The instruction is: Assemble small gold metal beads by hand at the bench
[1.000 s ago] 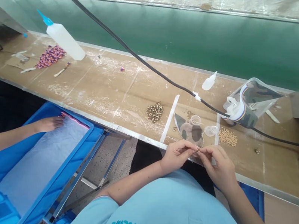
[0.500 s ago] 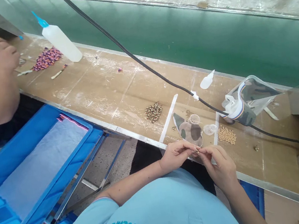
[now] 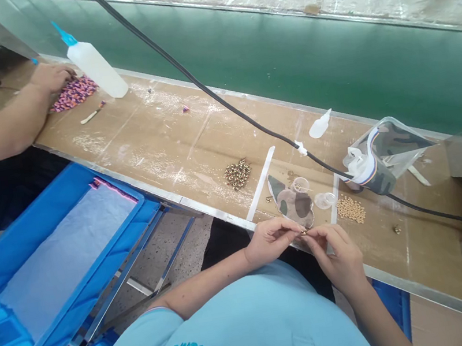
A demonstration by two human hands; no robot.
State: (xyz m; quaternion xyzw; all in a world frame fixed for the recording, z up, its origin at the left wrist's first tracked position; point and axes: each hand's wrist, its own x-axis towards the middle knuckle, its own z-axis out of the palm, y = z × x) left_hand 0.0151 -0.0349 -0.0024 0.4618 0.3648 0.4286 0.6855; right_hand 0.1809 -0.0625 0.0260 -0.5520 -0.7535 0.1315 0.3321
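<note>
My left hand [image 3: 273, 240] and my right hand [image 3: 334, 245] meet at the fingertips by the table's near edge. Pinched between them is a tiny gold-brown piece [image 3: 304, 232], too small to name exactly. Just beyond my fingers lies a camouflage-patterned scrap [image 3: 292, 203], with a small clear round dish [image 3: 301, 185] and a second clear dish [image 3: 324, 200] beside it. Left of these is a pile of shiny gold-brown pieces [image 3: 238, 175]; to the right sits a pile of beige beads [image 3: 351, 209].
A black cable [image 3: 199, 84] hangs slantwise across the view. A camouflage pouch [image 3: 374, 174] stands at right, a white squeeze bottle [image 3: 98, 70] at far left. A co-worker's hand [image 3: 50, 79] is over pink and purple pieces [image 3: 76, 93]. Blue crates [image 3: 73, 256] stand below left.
The co-worker's hand has come down and right onto the pink and purple pile. My hands stay nearly in place, still pinching the tiny piece.
</note>
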